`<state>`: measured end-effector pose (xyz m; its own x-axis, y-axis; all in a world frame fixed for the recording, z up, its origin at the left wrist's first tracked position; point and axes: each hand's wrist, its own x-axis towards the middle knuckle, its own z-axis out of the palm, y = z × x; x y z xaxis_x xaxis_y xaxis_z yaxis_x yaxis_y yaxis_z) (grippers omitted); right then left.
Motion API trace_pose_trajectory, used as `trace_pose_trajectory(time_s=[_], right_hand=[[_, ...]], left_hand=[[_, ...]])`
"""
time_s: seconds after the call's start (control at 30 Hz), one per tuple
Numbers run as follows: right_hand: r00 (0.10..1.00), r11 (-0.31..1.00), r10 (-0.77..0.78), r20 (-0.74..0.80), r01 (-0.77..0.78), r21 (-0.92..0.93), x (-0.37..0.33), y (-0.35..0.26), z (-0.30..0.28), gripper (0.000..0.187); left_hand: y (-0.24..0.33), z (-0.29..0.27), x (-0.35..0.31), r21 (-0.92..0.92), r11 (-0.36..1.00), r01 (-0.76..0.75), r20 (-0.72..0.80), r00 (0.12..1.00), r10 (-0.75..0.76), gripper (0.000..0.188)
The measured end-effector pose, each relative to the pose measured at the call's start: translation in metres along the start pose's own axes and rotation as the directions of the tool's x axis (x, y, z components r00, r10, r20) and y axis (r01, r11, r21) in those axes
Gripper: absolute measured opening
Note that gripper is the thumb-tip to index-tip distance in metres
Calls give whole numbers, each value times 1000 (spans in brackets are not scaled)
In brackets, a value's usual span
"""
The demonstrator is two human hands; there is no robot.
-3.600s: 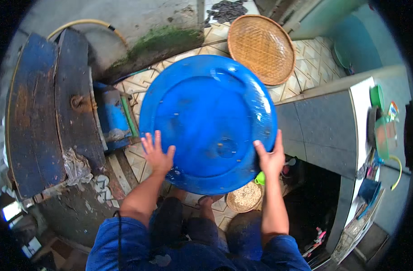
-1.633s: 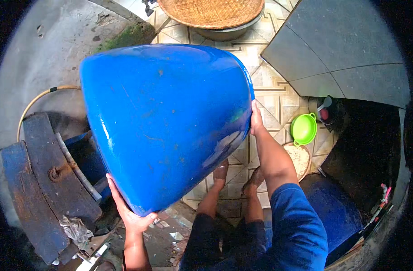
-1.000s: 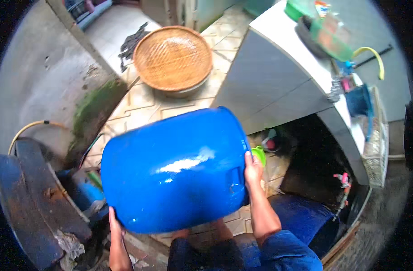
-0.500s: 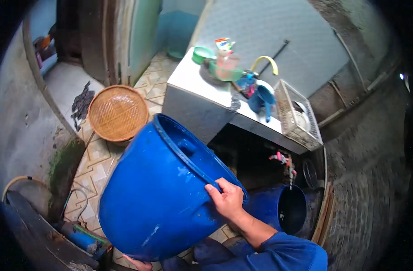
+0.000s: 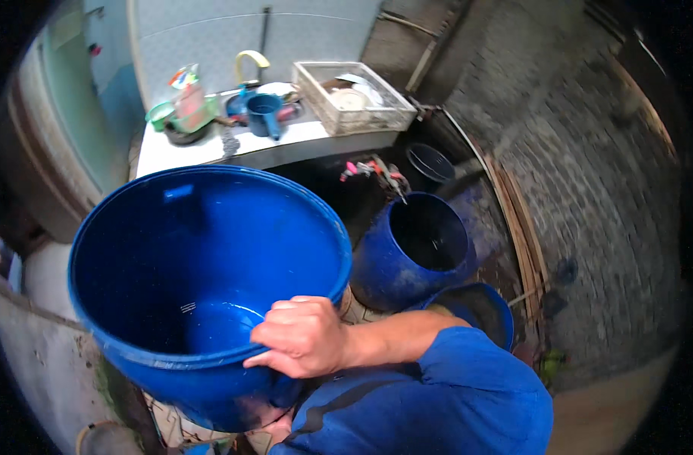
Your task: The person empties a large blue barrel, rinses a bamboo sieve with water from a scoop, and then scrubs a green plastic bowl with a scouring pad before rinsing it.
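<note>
My right hand (image 5: 301,337) is closed over the near right rim of a big open blue plastic barrel (image 5: 134,364). The barrel leans, its wide mouth turned up toward me, and a pale glint shows on its wet-looking inside bottom. Low on the barrel's near side, my left hand (image 5: 276,427) shows only in part, holding at its base; most of its fingers are hidden by the barrel and my sleeve. Right of it stands a second blue barrel (image 5: 369,262), open at the top, beneath a tap with pink handles (image 5: 377,173).
A white counter (image 5: 164,155) beyond the barrel bears a blue dipper (image 5: 264,114), green bowls (image 5: 164,115) and a dish crate (image 5: 335,117). A blue tub (image 5: 505,315) sits near my right arm. Wooden planks (image 5: 520,235) lie along the rough wall at right.
The blue barrel has turned from lying on its side to more upright, its mouth now facing up. My view has swung right, and the woven basket has left the picture.
</note>
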<state>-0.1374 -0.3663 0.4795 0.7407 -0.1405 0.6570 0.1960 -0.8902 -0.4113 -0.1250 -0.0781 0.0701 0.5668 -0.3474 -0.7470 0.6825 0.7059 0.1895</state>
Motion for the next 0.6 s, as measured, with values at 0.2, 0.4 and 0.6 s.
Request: trace_pose_trajectory(time_s=[0.2, 0.4, 0.6], right_hand=[[975, 988, -156, -160, 156, -13, -24, -14, -61, 31], [941, 978, -201, -273, 207, -5, -75, -30, -126, 31], [902, 979, -203, -380, 191, -69, -125, -49, -185, 31]], left_hand=[[-15, 37, -5, 199, 977, 72, 28, 996, -79, 71], [-43, 70, -23, 366, 924, 111, 55, 989, -140, 61], [-80, 96, -49, 499, 853, 150, 76, 973, -216, 51]])
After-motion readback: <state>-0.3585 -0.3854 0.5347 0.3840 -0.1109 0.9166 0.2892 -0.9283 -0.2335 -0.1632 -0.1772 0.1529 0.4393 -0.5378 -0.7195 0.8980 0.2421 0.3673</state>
